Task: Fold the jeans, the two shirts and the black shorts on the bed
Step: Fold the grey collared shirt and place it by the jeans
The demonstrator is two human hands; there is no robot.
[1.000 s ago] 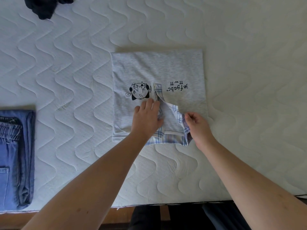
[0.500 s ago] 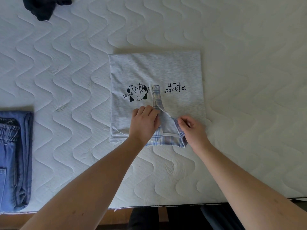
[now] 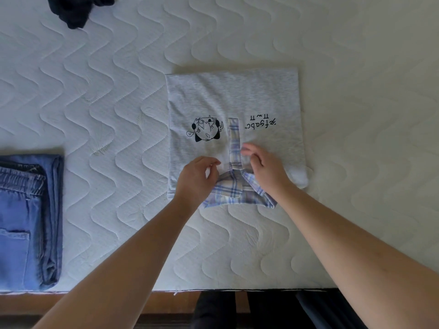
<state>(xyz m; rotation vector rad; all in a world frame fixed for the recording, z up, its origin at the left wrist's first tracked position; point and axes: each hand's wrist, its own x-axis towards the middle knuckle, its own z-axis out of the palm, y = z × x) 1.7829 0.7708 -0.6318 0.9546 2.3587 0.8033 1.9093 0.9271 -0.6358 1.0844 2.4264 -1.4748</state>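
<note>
Both my hands have shifted: left hand (image 3: 198,180) pinches the folded grey printed shirt's (image 3: 234,96) plaid collar (image 3: 231,186), right hand (image 3: 266,166) hovers slack.

Matt grey jersey shirt (image 3: 234,96) with plaid woven collar, quilted white mattress (image 3: 107,91), blue denim jeans (image 3: 23,222)

Folded shirt (image 3: 234,100) lies mid-bed (image 3: 118,115); jeans (image 3: 26,222) at left edge; shorts (image 3: 76,8) far left corner, well apart.
</note>
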